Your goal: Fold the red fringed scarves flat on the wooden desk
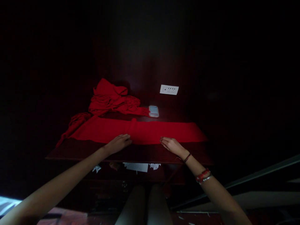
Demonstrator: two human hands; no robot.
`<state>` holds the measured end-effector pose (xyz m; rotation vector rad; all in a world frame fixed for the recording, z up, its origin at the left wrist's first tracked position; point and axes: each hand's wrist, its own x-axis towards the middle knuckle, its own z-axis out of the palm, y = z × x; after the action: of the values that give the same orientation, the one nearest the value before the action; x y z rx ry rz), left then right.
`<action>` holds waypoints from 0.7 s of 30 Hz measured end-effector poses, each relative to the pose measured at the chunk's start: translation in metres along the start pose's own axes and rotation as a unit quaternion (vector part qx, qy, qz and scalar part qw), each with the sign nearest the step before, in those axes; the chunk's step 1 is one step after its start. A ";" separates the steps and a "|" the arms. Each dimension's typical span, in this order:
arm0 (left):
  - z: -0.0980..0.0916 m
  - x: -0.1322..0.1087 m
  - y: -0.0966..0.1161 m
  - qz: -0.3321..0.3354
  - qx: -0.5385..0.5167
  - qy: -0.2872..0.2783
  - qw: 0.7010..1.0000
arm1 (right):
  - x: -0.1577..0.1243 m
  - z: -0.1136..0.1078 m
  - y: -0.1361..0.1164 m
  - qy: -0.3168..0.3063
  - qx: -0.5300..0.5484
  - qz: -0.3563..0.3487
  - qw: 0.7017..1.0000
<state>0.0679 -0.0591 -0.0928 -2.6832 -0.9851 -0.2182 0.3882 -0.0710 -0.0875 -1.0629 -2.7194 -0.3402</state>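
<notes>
A long red cloth (145,131) lies spread flat across a dark wooden shelf (140,156), its left end running into a bunched strip. My left hand (120,142) rests at the cloth's near edge, left of the middle, with its fingers close together on the fabric. Right of the middle, my right hand (170,144) touches the same edge with its fingertips, fingers bent and together. Whether either hand pinches the fabric is too dim to tell. Behind the flat cloth, at the left, sits a crumpled heap of red fabric (112,101).
A pale label or card (153,111) lies at the right end of the heap. On the back wall is a white socket plate (169,89). Papers (137,167) and crumpled white scraps (154,166) lie on a lower shelf. My legs show below.
</notes>
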 end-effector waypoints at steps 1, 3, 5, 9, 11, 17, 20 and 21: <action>-0.001 0.000 0.000 -0.002 -0.019 -0.001 1.000 | 0.001 -0.001 -0.001 -0.010 -0.007 0.005 1.000; -0.005 -0.004 -0.001 -0.009 -0.056 0.010 0.998 | 0.003 -0.005 -0.003 -0.033 -0.025 0.017 0.999; -0.008 -0.011 -0.002 -0.028 -0.080 0.035 0.996 | 0.005 -0.008 -0.004 -0.052 -0.047 0.030 0.997; -0.005 -0.037 -0.021 -0.101 -0.098 0.030 0.990 | 0.007 -0.008 -0.001 -0.058 -0.074 0.060 0.994; 0.001 -0.052 -0.041 -0.144 -0.093 -0.010 0.985 | 0.007 -0.006 0.005 -0.050 -0.075 0.078 0.993; -0.001 -0.080 -0.086 -0.180 -0.054 -0.069 0.980 | 0.008 -0.002 0.018 -0.043 -0.049 0.109 0.992; -0.016 -0.073 -0.077 -0.141 -0.065 -0.051 0.987 | 0.018 -0.007 0.008 -0.035 -0.014 0.094 0.995; -0.020 -0.069 -0.072 -0.126 -0.065 -0.040 0.989 | 0.024 -0.009 0.002 -0.029 -0.001 0.083 0.996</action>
<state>-0.0322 -0.0542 -0.0749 -2.6966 -1.3806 -0.2329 0.3731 -0.0566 -0.0725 -1.3086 -2.6568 -0.2900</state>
